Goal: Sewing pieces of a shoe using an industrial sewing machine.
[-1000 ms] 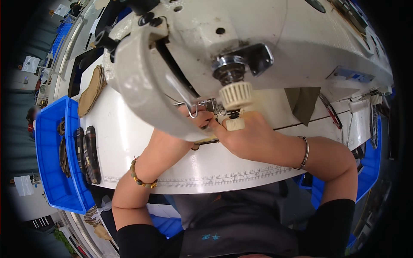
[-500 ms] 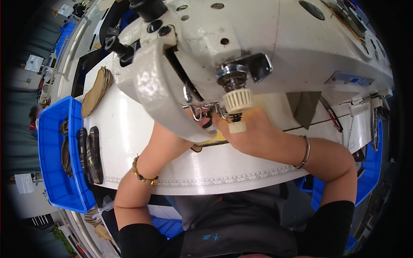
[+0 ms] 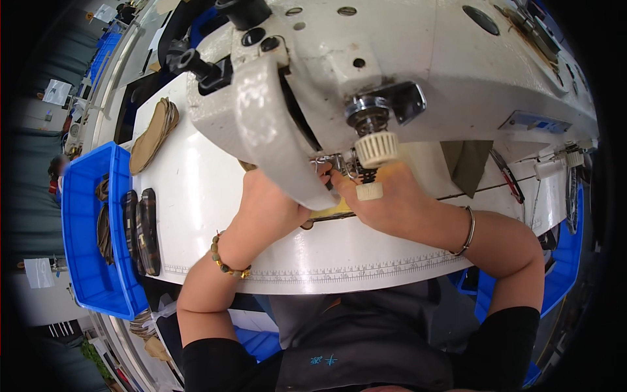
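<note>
Both hands are at the needle area of a white sewing machine (image 3: 444,65), working a yellow piece with a dark edge (image 3: 341,210). My left hand (image 3: 271,206) comes in from the left, partly covered by the machine's curved white guard (image 3: 268,124). Its fingertips show beside the metal presser foot (image 3: 333,161), close to those of my right hand (image 3: 392,202). The right hand bends over the piece from the other side, behind a cream tension knob (image 3: 377,149). Both hands look closed on the piece, though much of their grip is hidden.
Tan sole-shaped pieces (image 3: 153,137) are stacked at the table's far left. Dark plaid pieces (image 3: 142,232) lie beside a blue bin (image 3: 98,297). Right of the machine are olive fabric (image 3: 467,166) and red-handled snips (image 3: 509,179). A ruler strip (image 3: 326,272) lines the front edge.
The view has shifted slightly, so the machine appears farther right. My left fingertips have moved up and right, nearer the right hand's; a dark patch seen between them earlier is now hidden.
</note>
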Action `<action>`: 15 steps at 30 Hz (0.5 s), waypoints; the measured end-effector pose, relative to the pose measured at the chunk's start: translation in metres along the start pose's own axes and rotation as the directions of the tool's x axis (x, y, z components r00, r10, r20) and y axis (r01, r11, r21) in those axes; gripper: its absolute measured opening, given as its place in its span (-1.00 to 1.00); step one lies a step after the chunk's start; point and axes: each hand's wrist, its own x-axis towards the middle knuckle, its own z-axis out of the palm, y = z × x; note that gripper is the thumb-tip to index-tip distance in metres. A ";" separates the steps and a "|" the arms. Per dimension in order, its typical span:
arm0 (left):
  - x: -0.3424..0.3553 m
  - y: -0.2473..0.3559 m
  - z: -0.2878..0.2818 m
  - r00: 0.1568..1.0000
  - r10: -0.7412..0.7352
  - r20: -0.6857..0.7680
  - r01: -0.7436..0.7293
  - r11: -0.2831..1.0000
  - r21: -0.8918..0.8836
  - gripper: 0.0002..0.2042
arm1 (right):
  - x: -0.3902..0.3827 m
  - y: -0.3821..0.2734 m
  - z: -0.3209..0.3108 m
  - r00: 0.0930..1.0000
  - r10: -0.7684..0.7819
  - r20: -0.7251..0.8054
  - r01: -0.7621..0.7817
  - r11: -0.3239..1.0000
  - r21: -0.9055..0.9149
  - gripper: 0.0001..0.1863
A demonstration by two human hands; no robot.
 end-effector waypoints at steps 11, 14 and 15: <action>0.003 0.005 0.003 0.999 -0.031 -0.038 0.033 0.998 0.053 -0.94 | 0.007 0.000 -0.012 0.996 0.043 0.077 -0.036 0.995 -0.092 -0.94; 0.001 0.003 0.004 0.998 -0.045 0.038 0.041 0.993 0.109 -0.92 | 0.003 0.012 -0.001 1.000 0.010 0.003 -0.010 1.000 -0.012 -0.93; 0.000 0.004 0.005 0.996 -0.063 0.060 0.054 0.989 0.135 -0.88 | 0.004 0.011 -0.004 1.000 0.007 0.003 -0.007 1.000 -0.012 -0.93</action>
